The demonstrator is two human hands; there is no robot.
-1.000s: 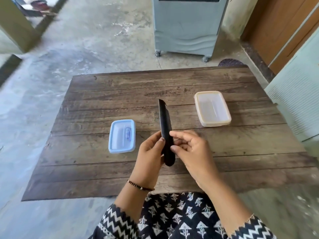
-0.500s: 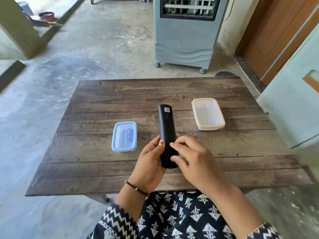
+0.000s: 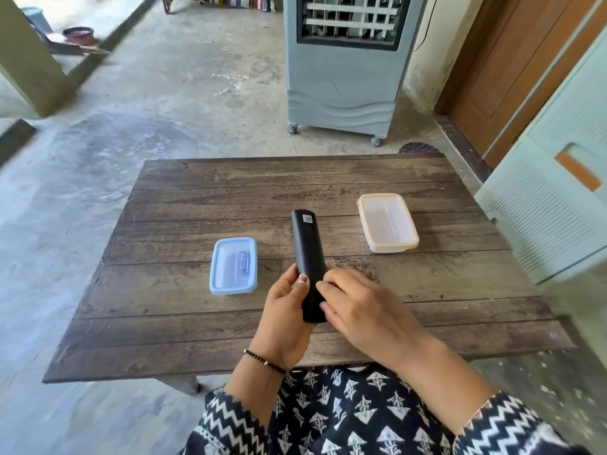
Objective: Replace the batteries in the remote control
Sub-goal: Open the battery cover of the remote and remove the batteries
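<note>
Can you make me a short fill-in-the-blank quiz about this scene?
1. Both hands hold the slim black remote control with its ____ side up.
2. The blue-rimmed plastic container sits on the person's ____ side.
3. The cream-rimmed clear container looks ____.

Missing words: back; left; empty

Unreadable sticker (image 3: 307, 219) on remote (image 3: 307, 254)

Soft, even daylight fills the frame, brightest in the upper left where the floor (image 3: 108, 14) washes out toward white. Shadows are faint: a thin one lies under the near edge of the table (image 3: 184, 326). The wet concrete gives a dull sheen at upper centre. Wide-angle distortion bends straight lines near the edges, and the left and right margins smear with blur while the centre stays sharp.
</note>
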